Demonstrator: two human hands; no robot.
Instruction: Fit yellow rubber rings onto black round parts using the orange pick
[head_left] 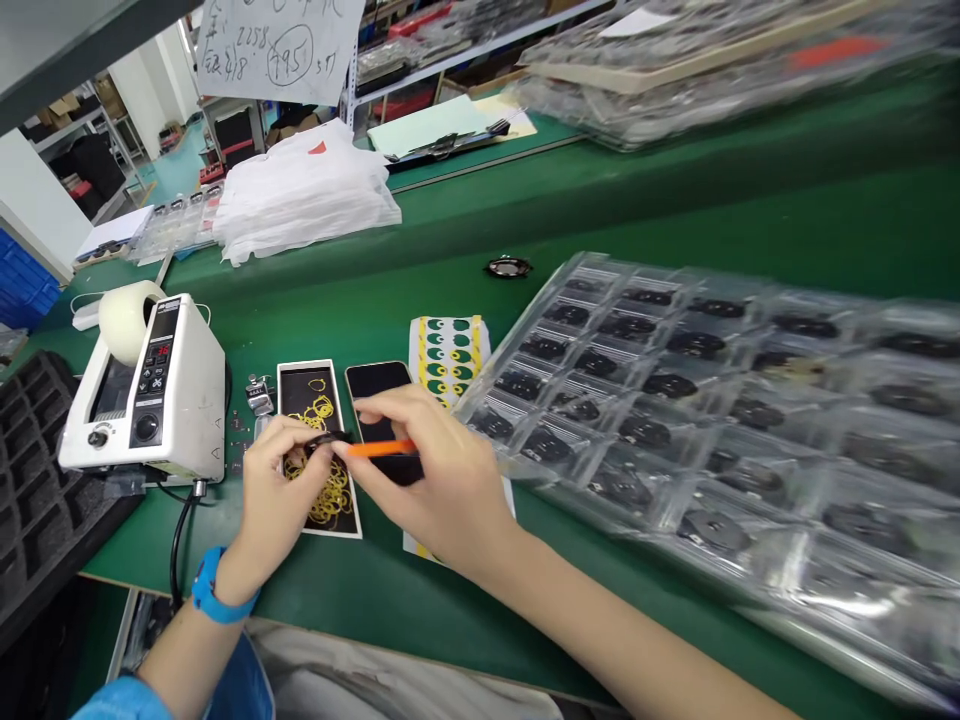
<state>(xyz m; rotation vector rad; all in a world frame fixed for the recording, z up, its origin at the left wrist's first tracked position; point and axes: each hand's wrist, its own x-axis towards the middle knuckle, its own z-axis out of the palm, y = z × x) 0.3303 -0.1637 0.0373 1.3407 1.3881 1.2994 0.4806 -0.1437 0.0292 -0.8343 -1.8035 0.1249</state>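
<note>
Table (360,600): green, below the rest
Clear tray (637,525): right side, dark discs (646,432) in pockets
Right hand (442,480): pinching orange tool (381,448)
Left hand (277,485): pinching black part (328,439)
White box (306,366): under hands, yellow rings (330,507) inside
Orange tool: long axis sideways, tip toward black part
Black part: between hands, left nearer

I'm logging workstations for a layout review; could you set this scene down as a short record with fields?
Left hand: left hand pinching a small dark part
Right hand: right hand holding an orange tool, tip end at the dark part; contact unclear
Beneath hands: white-rimmed box with yellow rings
Beside box: phone, partly covered by the right hand; then sticker sheet
Picture left: white tape dispenser, red display lit
Picture right: clear compartment tray containing dark parts
Worktop: green
</note>
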